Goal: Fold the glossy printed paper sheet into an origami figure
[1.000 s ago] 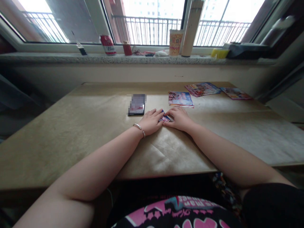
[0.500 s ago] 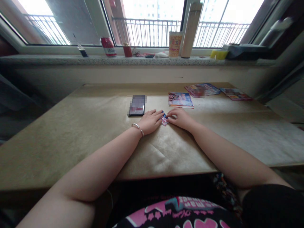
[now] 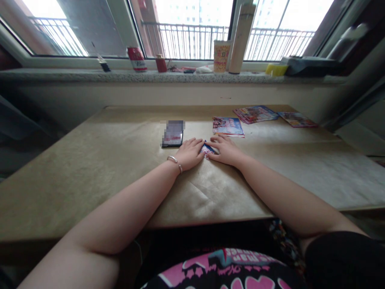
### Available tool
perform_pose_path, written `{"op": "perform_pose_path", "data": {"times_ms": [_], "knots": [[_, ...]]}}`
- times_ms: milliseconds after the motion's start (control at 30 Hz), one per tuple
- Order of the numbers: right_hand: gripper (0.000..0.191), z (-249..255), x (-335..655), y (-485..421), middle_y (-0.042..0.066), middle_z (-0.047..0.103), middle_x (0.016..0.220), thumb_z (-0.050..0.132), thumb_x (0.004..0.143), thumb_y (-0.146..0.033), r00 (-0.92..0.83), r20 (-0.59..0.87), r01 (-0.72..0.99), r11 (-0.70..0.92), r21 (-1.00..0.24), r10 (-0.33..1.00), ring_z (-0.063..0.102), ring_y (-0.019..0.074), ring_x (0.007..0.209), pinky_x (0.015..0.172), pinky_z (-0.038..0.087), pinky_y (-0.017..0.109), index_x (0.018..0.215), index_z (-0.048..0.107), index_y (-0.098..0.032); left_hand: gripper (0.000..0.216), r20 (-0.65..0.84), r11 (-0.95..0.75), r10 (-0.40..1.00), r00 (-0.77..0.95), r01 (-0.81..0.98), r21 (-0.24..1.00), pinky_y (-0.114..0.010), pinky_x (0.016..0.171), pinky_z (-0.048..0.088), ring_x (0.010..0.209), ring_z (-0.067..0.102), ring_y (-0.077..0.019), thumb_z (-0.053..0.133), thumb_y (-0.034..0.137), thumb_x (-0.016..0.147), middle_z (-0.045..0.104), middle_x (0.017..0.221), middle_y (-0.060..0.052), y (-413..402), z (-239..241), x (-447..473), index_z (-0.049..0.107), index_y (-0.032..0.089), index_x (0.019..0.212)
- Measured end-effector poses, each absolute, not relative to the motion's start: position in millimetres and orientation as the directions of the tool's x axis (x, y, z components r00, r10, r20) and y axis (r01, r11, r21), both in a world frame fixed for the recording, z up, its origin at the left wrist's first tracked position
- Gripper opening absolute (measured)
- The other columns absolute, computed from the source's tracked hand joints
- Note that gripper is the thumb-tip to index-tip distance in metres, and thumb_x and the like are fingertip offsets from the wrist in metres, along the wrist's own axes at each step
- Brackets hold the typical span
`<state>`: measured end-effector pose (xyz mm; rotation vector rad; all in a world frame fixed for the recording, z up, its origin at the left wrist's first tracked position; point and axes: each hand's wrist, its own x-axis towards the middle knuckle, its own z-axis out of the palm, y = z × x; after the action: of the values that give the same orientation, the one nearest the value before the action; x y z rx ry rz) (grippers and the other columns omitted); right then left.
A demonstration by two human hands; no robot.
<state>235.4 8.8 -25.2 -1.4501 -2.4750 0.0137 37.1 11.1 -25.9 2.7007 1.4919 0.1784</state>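
A small folded piece of printed paper (image 3: 207,150), blue, white and red, lies flat on the table between my hands. My left hand (image 3: 189,153), with a silver bangle at the wrist, rests palm down with its fingertips on the paper's left side. From the other side, my right hand (image 3: 226,150) lies with its fingers spread, index finger and thumb touching the paper's right part. Fingers cover parts of both its sides. Just left of and beyond my left hand is a phone (image 3: 173,134), its screen partly blurred out.
Printed sheets (image 3: 228,127) lie beyond my right hand, with more printed papers (image 3: 255,114) and another small pile (image 3: 297,119) at the back right. On the windowsill (image 3: 180,77) stand a red can (image 3: 136,59), a paper cup (image 3: 221,56) and a tall tube (image 3: 242,39).
My right hand has gone from curled, pinching fingers to spread ones laid on the paper, and moved slightly left. The left hand stays nearly in place. Less of the paper's lower part shows.
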Motion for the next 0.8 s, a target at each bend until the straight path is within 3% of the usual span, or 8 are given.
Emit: {"op": "perform_pose_path", "data": {"times_ms": [400,800], "knots": [[0.077,-25.0,235.2,19.4,0.011,0.032,0.153,0.051,0.079,-0.069,-0.457,0.119,0.876,0.469,-0.108,0.881,0.019,0.0396,0.142,0.113,0.018,0.055,0.145,0.039,-0.03,0.054,0.084,-0.525,0.851,0.519,0.842,0.12,-0.044,0.116,0.022,0.14,0.029,-0.0265,0.034,0.04,0.094,0.038,0.149,-0.011,8.0,-22.3,38.5,0.038,0.015,0.142],[0.079,-25.9,233.1,13.8,0.015,0.026,0.156,0.044,0.086,-0.063,-0.473,0.11,0.874,0.481,-0.071,0.874,0.017,0.0359,0.144,0.116,0.016,0.051,0.148,0.032,-0.017,0.056,0.067,-0.545,0.838,0.541,0.836,0.058,-0.047,0.115,0.022,0.14,0.028,-0.0282,0.029,0.041,0.096,0.031,0.154,-0.007,9.7,-21.9,40.1,0.032,0.019,0.147]]}}
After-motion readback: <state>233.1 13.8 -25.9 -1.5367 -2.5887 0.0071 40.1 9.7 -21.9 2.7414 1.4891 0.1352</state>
